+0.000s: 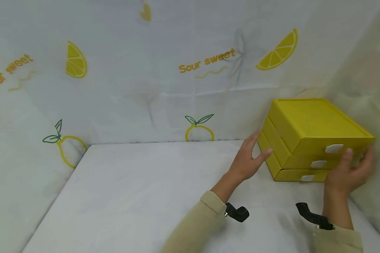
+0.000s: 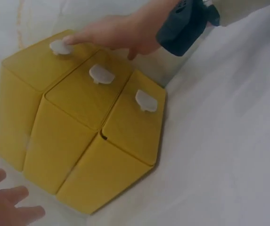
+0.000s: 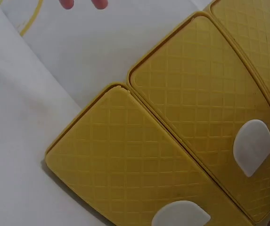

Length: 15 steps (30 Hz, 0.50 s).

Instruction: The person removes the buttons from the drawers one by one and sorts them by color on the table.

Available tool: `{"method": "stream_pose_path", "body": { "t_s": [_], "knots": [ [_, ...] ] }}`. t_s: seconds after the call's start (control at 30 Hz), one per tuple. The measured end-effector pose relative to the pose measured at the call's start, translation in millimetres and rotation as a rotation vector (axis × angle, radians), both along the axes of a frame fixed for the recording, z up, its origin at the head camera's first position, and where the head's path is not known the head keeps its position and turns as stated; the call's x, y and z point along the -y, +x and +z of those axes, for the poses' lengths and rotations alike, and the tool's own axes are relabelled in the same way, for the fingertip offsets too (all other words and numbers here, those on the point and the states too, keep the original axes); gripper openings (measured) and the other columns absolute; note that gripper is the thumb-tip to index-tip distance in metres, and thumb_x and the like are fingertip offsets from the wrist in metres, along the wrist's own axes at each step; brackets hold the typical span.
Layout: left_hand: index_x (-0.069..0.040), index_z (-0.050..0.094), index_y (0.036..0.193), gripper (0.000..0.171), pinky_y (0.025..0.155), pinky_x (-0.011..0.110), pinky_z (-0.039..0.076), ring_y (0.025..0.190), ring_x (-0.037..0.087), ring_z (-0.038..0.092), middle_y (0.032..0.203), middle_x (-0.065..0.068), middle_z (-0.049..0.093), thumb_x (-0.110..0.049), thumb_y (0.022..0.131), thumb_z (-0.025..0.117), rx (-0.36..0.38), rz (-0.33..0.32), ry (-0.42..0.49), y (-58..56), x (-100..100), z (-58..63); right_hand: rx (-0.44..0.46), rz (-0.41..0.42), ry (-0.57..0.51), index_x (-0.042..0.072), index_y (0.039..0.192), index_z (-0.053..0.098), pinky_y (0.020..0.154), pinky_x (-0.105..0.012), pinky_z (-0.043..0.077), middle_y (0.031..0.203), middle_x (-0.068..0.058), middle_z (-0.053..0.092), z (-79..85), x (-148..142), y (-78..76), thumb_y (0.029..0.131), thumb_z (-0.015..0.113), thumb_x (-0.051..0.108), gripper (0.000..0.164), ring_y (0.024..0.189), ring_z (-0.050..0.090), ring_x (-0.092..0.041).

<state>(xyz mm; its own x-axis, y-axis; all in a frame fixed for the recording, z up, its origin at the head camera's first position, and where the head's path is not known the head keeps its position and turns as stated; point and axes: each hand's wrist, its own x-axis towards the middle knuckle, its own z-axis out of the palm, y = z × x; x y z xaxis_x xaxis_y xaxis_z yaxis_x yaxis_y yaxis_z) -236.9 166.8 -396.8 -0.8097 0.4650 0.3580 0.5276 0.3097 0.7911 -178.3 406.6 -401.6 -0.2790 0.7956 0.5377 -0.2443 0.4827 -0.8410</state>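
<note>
A yellow three-tier drawer box (image 1: 323, 119) stands at the table's back right corner, a white tab handle (image 1: 334, 148) on each drawer front. All its drawers look pushed in. My left hand (image 1: 245, 161) is beside the box's left side, thumb and fingers spread; whether the fingertips touch it I cannot tell. At the front right corner is my right hand (image 1: 346, 177), its thumb by the top handle and its other fingers near the right edge. From the left wrist, a fingertip of the right hand (image 2: 120, 33) appears at the top handle (image 2: 61, 47).
The white-covered table (image 1: 152, 186) extends to the left of the box. Behind it hangs a white cloth (image 1: 120, 95) printed with lemons and words, and another stretch of cloth (image 1: 377, 140) rises close to the box's right. Black straps with camera mounts (image 1: 237, 212) are on both wrists.
</note>
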Motion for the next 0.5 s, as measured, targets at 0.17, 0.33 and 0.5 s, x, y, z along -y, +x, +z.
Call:
{"method": "stream_pose_path", "body": {
  "t_s": [0.17, 0.33, 0.5],
  "knots": [
    [-0.032, 0.015, 0.163, 0.062, 0.127, 0.040, 0.029, 0.157, 0.014, 0.021, 0.170, -0.006, 0.021, -0.049, 0.108, 0.037, 0.041, -0.064, 0.033, 0.5, -29, -10.8, 0.177, 0.072, -0.038, 0.021, 0.160, 0.027, 0.119, -0.009, 0.011, 0.166, 0.006, 0.029, -13.4, -17, -3.1, 0.104, 0.053, 0.034, 0.064, 0.151, 0.022, -0.003],
    [-0.040, 0.006, 0.162, 0.061, 0.126, 0.045, 0.029, 0.158, 0.011, 0.014, 0.170, -0.012, 0.013, -0.051, 0.108, 0.033, 0.068, -0.129, 0.028, 3.5, -49, -15.9, 0.183, 0.175, -0.124, 0.023, 0.163, 0.016, 0.118, -0.005, 0.012, 0.169, 0.010, 0.020, -13.6, -18, -5.3, 0.105, 0.050, 0.031, 0.068, 0.152, 0.017, 0.001],
    [-0.048, 0.000, 0.158, 0.061, 0.124, 0.049, 0.032, 0.159, 0.013, 0.013, 0.171, -0.010, 0.006, -0.053, 0.107, 0.033, 0.096, -0.174, 0.026, 7.3, -58, -16.4, -0.001, 0.184, -0.296, 0.025, 0.159, 0.032, 0.110, -0.006, 0.025, 0.163, 0.007, 0.035, -8.9, -7, -3.8, 0.102, 0.058, 0.026, 0.062, 0.146, 0.031, -0.006]
  ]
}}
